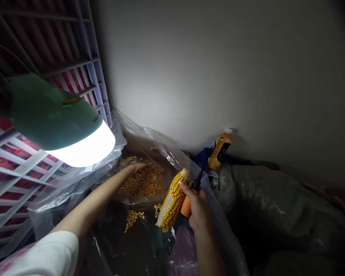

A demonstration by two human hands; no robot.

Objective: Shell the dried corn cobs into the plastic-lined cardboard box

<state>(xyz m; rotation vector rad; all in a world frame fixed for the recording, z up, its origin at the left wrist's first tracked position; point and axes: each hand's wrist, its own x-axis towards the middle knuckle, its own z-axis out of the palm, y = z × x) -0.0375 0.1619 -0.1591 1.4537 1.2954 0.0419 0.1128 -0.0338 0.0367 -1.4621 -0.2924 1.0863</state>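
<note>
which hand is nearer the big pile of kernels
Left: the left hand is at the kernel pile; the right hand is farther away, right of it, holding the corn cob and orange-handled tool.

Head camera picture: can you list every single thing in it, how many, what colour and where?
corn cob: one, yellow, in the right hand
tool: one, orange and black, same hand
loose kernels: too many to count, yellow, centre
brown surface: one, under the main pile
lamp: one, green, glowing white, left
slatted crate: at least one, pale purple, left
clear plastic: count unclear, around the kernels
bottle: one, orange and dark label, white cap, by the wall
blue bundle: one, beside the bottle
sack: at least one, dull grey-green, right
wall: one, grey, behind
sleeve: one, white, lower left
left hand: one, at the pile
right hand: one, centre
</note>
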